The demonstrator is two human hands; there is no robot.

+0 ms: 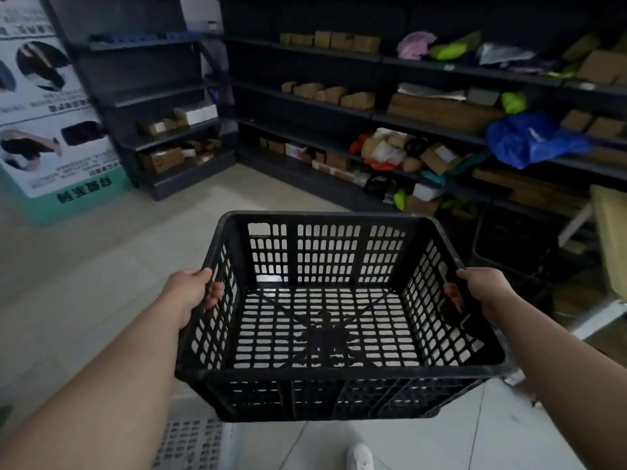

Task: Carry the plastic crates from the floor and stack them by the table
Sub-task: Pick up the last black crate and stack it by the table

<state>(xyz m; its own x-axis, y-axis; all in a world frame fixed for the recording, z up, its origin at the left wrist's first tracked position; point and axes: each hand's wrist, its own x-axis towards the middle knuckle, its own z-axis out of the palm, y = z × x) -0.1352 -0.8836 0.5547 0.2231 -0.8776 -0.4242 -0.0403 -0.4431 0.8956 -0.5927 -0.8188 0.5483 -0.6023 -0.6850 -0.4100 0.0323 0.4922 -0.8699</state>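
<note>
I hold an empty black plastic crate with slotted walls in front of me, lifted off the floor. My left hand grips its left rim, fingers curled through the handle slot. On the opposite rim, my right hand grips the same way. More black crates stand stacked at the right, beside the wooden table at the frame's right edge. A white slotted crate lies on the floor below my left forearm.
Dark shelving with cardboard boxes and parcels lines the back and right walls. A blue bag sits on a right shelf. A printed poster board stands at the left. Pale floor tiles spread ahead; my white shoe shows below.
</note>
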